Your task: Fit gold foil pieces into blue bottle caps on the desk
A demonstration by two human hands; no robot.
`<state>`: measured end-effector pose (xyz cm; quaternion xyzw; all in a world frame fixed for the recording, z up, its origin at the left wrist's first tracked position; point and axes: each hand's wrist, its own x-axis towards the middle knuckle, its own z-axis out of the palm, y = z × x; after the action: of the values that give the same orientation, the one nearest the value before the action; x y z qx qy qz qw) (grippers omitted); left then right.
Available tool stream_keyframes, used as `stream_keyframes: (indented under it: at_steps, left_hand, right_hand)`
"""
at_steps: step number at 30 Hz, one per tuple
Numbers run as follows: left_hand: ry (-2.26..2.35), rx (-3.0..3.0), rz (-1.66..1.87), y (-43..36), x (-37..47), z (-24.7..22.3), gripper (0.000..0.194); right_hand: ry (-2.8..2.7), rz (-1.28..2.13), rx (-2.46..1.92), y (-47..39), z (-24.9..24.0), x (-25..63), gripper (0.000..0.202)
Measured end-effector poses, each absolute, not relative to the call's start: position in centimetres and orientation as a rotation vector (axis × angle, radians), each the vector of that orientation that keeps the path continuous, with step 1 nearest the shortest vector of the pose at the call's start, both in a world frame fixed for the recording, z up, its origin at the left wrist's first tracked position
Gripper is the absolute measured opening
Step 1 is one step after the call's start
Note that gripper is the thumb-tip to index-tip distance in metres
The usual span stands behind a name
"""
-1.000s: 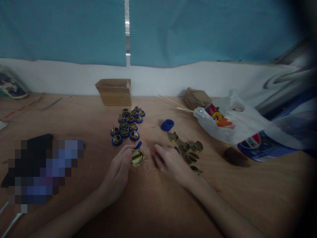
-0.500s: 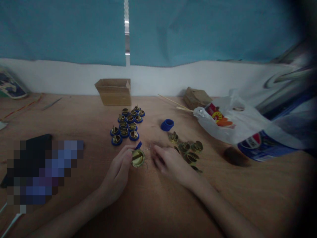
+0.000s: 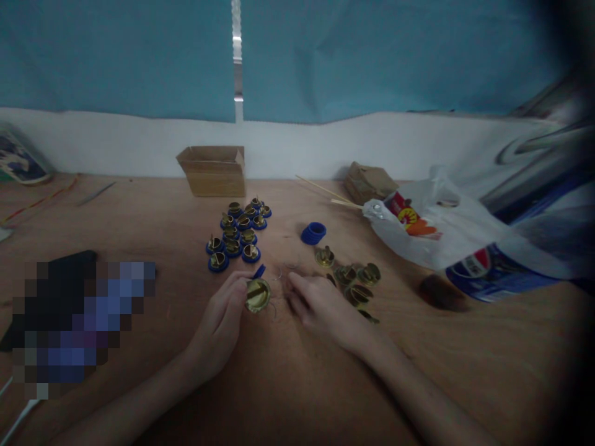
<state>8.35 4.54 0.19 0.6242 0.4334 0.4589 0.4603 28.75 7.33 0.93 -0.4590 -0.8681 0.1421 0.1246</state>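
Between the thumb and fingers of my left hand [image 3: 225, 313] is a round brass fitting [image 3: 258, 296], its hollow face with a crossbar turned up. A blue piece [image 3: 260, 271] sticks out behind it, apparently a ring. My right hand [image 3: 318, 306] is closed in a pinch just to the right, apart from the fitting; what its fingertips hold, if anything, is hidden. Thin curved strands [image 3: 279, 273] lie between the hands. Beyond my left hand stand several brass fittings seated in blue rings [image 3: 232, 248]. Bare brass fittings [image 3: 358, 295] lie beside my right hand, below a stack of blue rings [image 3: 313, 233].
An open cardboard box [image 3: 214, 179] stands against the back wall. To the right are a brown paper packet [image 3: 369, 181], thin sticks [image 3: 320, 186], a white plastic bag [image 3: 446, 217] and a blue Pepsi-marked package [image 3: 502, 272]. A dark, partly blurred-out object [image 3: 69, 272] lies left.
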Motion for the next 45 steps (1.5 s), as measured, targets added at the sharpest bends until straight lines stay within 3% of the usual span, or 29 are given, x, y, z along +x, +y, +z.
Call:
stream_keyframes:
  at_steps: [34,45]
  left_hand:
    - [1.087,1.549,1.151,4.60,8.45,0.37,0.034]
    - [1.114,1.544,1.161,4.60,8.36,0.38,0.034]
  right_hand:
    - [-2.545,0.233,-1.368,7.41,0.75,28.31,0.012]
    - [-2.492,0.320,-1.396,7.34,1.37,28.48,0.011]
